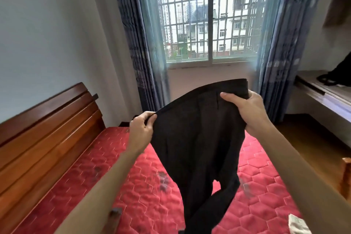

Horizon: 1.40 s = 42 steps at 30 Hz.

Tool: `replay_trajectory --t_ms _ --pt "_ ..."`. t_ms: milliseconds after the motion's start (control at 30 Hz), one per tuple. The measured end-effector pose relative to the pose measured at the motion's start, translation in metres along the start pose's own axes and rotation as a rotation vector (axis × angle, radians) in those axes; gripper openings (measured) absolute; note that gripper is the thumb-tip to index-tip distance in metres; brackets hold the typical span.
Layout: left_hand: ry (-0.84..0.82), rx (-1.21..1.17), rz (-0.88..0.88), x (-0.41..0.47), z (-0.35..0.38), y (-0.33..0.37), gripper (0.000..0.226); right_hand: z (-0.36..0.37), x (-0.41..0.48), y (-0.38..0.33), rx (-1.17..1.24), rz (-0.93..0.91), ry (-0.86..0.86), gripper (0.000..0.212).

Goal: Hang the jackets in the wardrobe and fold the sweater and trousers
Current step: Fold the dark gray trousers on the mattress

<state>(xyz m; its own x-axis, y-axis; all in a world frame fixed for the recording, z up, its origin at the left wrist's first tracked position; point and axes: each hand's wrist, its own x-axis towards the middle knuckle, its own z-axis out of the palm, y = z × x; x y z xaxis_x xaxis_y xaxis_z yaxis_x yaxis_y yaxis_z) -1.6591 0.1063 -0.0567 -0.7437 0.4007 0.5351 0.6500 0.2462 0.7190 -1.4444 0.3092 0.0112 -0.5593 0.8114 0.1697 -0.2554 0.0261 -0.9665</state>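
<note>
The trousers (199, 138) hang in the air above the bed (95, 186), held by the waistband (201, 96). The left hand (141, 128) pinches one corner of it between thumb and fingers. The right hand (247, 109) grasps the other side, thumb on the front and fingers curled behind. The right side sits higher above the bed than the left, so the waistband slopes.

The thin pinch on the left looks like the weakest point. A shake to straighten the cloth could pull that corner free, and the trousers would drop in a heap on the bed.

Lower down, the two legs cross and twist over the bed. If they are laid down like this, the fold would likely trap the twist and the creases would not line up. The leg ends run out of view, so whether they touch the bed cannot be told. If they drag on the quilted surface, they may bunch up as the trousers are lowered.
</note>
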Motion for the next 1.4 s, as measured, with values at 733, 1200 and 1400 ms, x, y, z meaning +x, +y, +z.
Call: replay_trajectory --t_ms 733,1200,1400 --pt "-0.355 -0.338 -0.133 0.020 -0.012 0.150 0.028 0.073 -0.024 -0.013 -0.560 -0.602 -0.002 0.024" --pt "-0.319 -0.579 -0.302 0.029 -0.023 0.154 0.020 0.066 -0.034 0.005 -0.478 -0.633 -0.265 0.026" --pt "-0.198 -0.199 -0.226 0.037 -0.031 0.107 0.073 0.050 -0.018 0.000 -0.045 -0.282 -0.293 0.034"
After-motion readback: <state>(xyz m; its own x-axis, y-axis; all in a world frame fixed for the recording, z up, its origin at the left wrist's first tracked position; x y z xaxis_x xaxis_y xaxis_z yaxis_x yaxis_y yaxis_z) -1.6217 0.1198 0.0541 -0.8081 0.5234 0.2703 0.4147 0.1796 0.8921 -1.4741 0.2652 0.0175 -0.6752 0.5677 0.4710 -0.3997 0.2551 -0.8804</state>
